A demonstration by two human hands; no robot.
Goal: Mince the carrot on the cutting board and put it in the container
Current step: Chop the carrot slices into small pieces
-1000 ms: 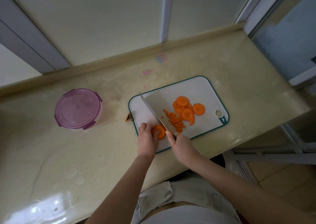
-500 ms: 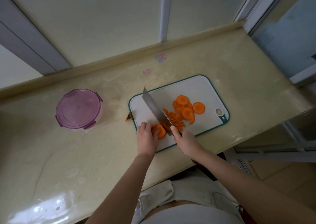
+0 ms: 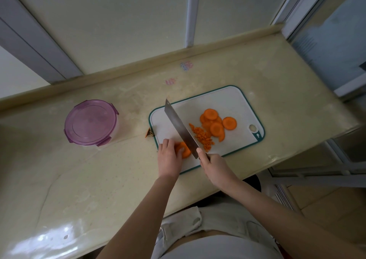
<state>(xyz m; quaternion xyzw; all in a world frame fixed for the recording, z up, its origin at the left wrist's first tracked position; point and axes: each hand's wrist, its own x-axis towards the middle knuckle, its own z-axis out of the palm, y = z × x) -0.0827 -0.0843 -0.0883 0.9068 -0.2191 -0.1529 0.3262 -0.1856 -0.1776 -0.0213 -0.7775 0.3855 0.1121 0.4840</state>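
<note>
- While the left hand [image 3: 169,156] curls its fingers down onto the carrot stack [image 3: 183,150] at the lower left of the cutting board [image 3: 227,98], the right hand [image 3: 215,166] is clenched round the handle of the knife [image 3: 181,128].
- A second ago the blade showed only as a thin line, standing on edge in a cut. Now its broad flat faces the camera, tipped over and running from the stack towards the board's upper left corner.
- I judge this to be the lift between strokes, so another cut into the stack is due.
- The minced pile [image 3: 203,139] lies just right of the blade and looks no larger than before.
- The uncut rounds [image 3: 216,124] sit untouched at mid-board, so most of the mincing remains.
- The container [image 3: 90,122] stands well to the left on the worktop [image 3: 99,179] with its purple lid on; nothing has gone in yet.
- A carrot end [image 3: 149,135] lies against the board's left edge.
</note>
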